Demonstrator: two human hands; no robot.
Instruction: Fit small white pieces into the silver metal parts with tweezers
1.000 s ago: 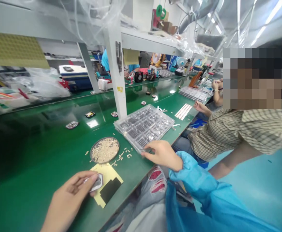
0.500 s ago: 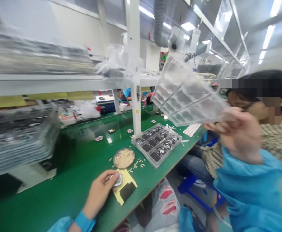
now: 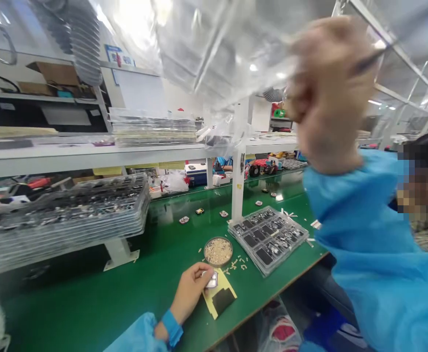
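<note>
My right hand (image 3: 327,93), blurred by motion, is raised high and closed on the edge of a clear plastic tray (image 3: 214,54) with ribbed compartments. A thin dark tool, also smeared, sticks out of the same hand to the right. Down on the green bench my left hand (image 3: 194,291) pinches a small white part with a dark outline (image 3: 212,279) over a yellow sheet (image 3: 228,279) bearing a black patch. Just beyond it lies a round dish (image 3: 218,251) of tiny beige pieces, some scattered beside it. A filled compartment tray (image 3: 268,239) rests to the right.
Stacked trays of parts (image 3: 63,220) stand at the left under a white shelf (image 3: 162,155). A white post (image 3: 240,171) rises behind the filled tray. Several small parts lie along the green bench (image 3: 155,288). A person (image 3: 426,181) sits at the right.
My right hand has lifted the clear tray higher and swung it left, above the shelf. The view has turned left. My left hand still pinches the small part over the yellow sheet.
</note>
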